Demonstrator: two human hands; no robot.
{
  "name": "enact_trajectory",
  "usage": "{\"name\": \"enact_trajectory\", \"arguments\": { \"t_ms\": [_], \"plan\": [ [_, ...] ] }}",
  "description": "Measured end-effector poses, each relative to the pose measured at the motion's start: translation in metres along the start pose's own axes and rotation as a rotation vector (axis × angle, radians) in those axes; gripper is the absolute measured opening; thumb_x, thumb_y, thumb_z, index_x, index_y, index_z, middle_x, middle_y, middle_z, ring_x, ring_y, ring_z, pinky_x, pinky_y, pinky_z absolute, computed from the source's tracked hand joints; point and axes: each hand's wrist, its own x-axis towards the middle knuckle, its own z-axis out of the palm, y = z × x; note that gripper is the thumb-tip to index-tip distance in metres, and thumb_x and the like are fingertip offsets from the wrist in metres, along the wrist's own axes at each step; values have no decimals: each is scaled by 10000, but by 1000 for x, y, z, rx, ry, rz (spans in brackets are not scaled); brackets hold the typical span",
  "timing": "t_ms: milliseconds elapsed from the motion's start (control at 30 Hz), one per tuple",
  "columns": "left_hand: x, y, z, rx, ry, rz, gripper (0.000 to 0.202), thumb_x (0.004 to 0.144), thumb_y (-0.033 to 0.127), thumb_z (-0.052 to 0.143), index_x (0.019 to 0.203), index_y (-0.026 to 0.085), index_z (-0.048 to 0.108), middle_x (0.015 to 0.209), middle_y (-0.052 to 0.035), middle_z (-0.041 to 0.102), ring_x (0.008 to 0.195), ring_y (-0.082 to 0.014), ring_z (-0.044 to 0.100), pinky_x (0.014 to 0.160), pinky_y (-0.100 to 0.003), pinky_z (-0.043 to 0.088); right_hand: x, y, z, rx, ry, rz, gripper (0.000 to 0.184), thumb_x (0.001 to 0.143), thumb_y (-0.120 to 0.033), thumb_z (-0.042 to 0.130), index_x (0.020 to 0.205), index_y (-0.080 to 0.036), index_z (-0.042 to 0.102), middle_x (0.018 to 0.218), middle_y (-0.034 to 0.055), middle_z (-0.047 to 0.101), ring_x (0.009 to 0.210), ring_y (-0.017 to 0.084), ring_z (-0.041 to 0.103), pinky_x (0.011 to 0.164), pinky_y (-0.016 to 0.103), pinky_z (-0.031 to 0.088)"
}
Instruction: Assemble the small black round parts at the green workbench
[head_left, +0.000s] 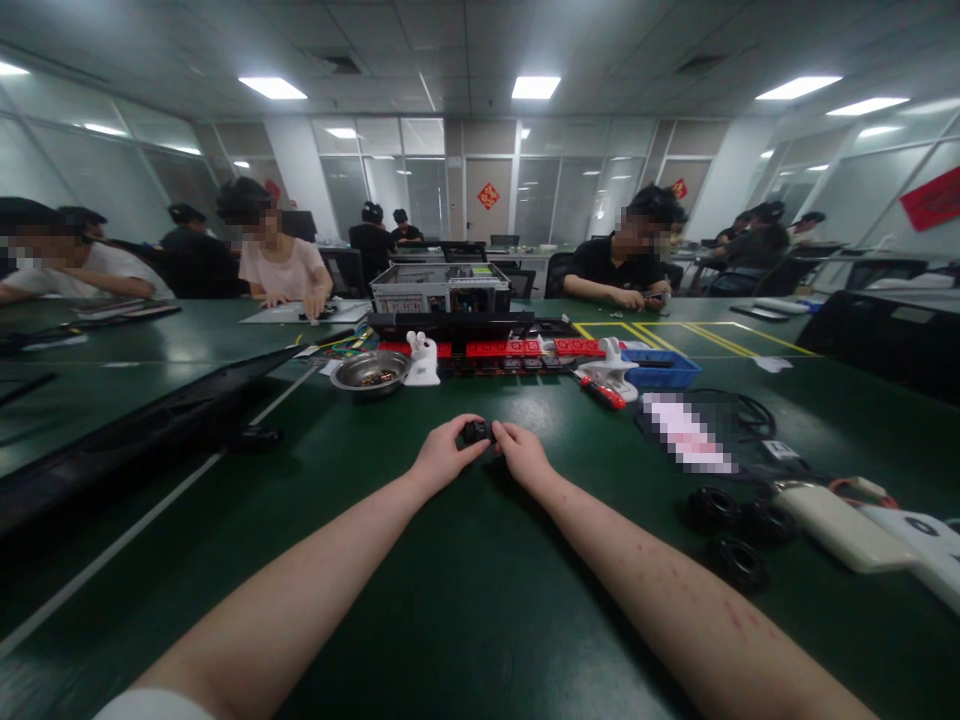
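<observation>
A small black part (475,432), round-looking and too small to name, is held between both hands above the green table. My left hand (442,458) is closed around its left side, thumb below and index finger over the top. On the opposite side, the thumb and fingers of my right hand (525,455) pinch its edge. The fingers cover much of the part. Beyond my hands stand a metal bowl (367,388) with small pieces in it and a white figure-shaped stand (422,364). A red-handled tool (604,393) lies farther right.
At the right lie several black rings (714,508), cables and a cream-coloured box (844,530). A blue tray (666,379) sits behind. An open computer case (439,297) stands at the back centre. Along the left runs a long black panel (150,425). Other people work at far tables.
</observation>
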Motion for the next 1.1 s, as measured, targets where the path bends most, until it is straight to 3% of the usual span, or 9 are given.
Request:
{"name": "enact_trajectory", "arguments": {
  "t_ms": [100,200,333,467,533,633,733,933,1100],
  "plan": [
    [3,-6,2,-72,-7,-39,355,674,387,531,975,197,541,929,-50,588,806,-182,552,692,-297,435,1,2,0,92,-11,-30,335,770,-428,375,638,-157,521,569,-12,498,563,115,464,538,228,343],
    [7,-15,5,-244,-36,-129,376,681,428,511,930,148,539,822,-60,607,729,-171,571,656,-298,448,0,1,1,182,-13,-82,236,729,-344,458,832,-151,545,686,6,546,648,126,496,608,242,380],
    [10,-19,8,-393,-74,-196,389,689,447,490,896,119,523,716,-49,602,640,-156,572,595,-286,454,-1,-1,2,197,-33,-100,291,710,-302,490,959,-154,521,712,9,544,657,128,497,627,252,392],
    [6,-9,3,-165,12,-101,360,673,416,523,927,161,542,817,-47,604,738,-169,564,658,-290,441,0,0,3,149,76,-74,298,762,-366,421,959,-164,517,797,30,561,734,138,508,674,259,386],
    [3,-2,1,-42,34,-40,340,669,387,535,942,185,548,883,-43,595,779,-172,552,688,-289,431,1,1,2,80,140,-46,300,787,-401,370,875,-167,536,771,29,564,725,141,507,656,255,375],
    [0,3,-1,35,31,-8,346,677,354,528,988,201,530,934,-43,579,772,-169,545,669,-284,432,2,2,0,-39,107,-33,409,809,-452,288,656,-167,537,622,16,537,621,135,488,572,242,343],
    [0,2,-1,48,35,7,365,673,345,533,1011,207,519,946,-44,574,776,-170,542,655,-281,434,2,1,-1,-82,40,-51,466,815,-467,254,570,-166,513,556,8,510,559,127,463,520,235,310],
    [3,-7,2,-54,15,-38,378,673,407,526,984,193,537,926,-53,588,787,-177,554,679,-294,435,2,2,1,-42,56,-94,385,799,-413,323,583,-162,518,561,4,495,571,128,457,531,235,331],
    [9,-16,5,-300,-57,-165,414,700,453,472,947,125,522,732,-59,617,648,-173,579,591,-293,447,1,2,0,104,18,-157,238,753,-329,433,863,-160,560,814,38,573,739,146,503,671,264,382]
  ]
}}
